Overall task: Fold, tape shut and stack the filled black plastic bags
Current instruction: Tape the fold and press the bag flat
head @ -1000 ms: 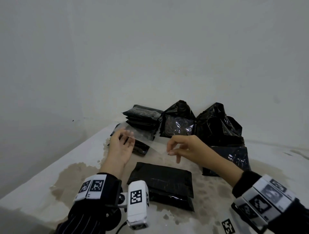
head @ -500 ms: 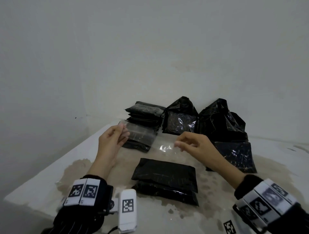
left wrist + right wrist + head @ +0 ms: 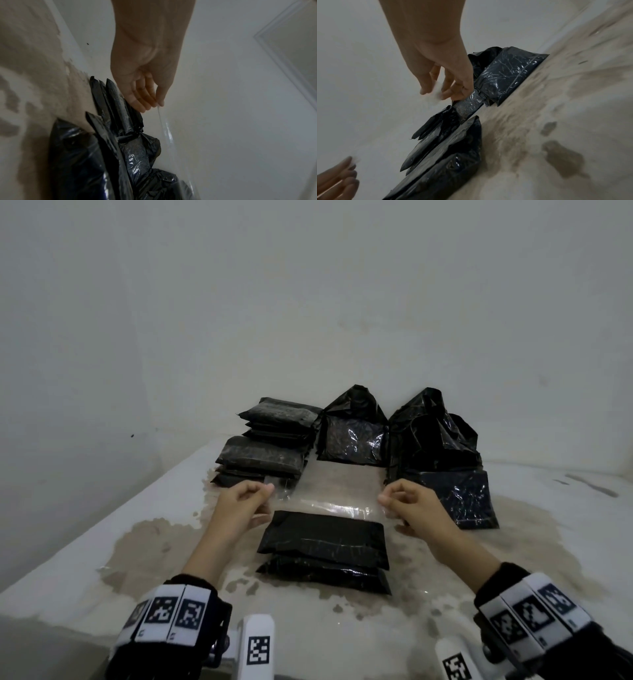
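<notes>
1. Wristbands with black-and-white square markers sit on both dark sleeves at the near edge of the stained white table point(image 3: 102, 546).
2. Folded black bag point(image 3: 325, 537) lies flat near the middle of the table, on top of a second bag point(image 3: 322, 575) of the same kind, between the two forearms.
3. Left hand point(image 3: 239, 505) hovers just past the top bag's left end; thumb and fingertips are pinched on one end of a strip of clear tape point(image 3: 329, 505).
4. Right hand point(image 3: 414, 505) hovers just past the bag's right end, with thumb and fingertips pinched on the tape's other end. The strip is stretched taut between the hands, above the far edge of the top bag; whether it touches the bag cannot be told.
5. In the left wrist view, the tape point(image 3: 164, 127) runs away from the pinching fingertips point(image 3: 160, 103) as a thin shiny edge.
6. Beyond the left hand, toward the far left corner, stand two stacks of folded bags point(image 3: 263, 457), one behind the other.
7. Along the far edge against the wall, loose-topped, unfolded filled bags point(image 3: 352, 436) stand upright, with one shiny bag point(image 3: 462, 498) lying just beyond the right hand.
</notes>
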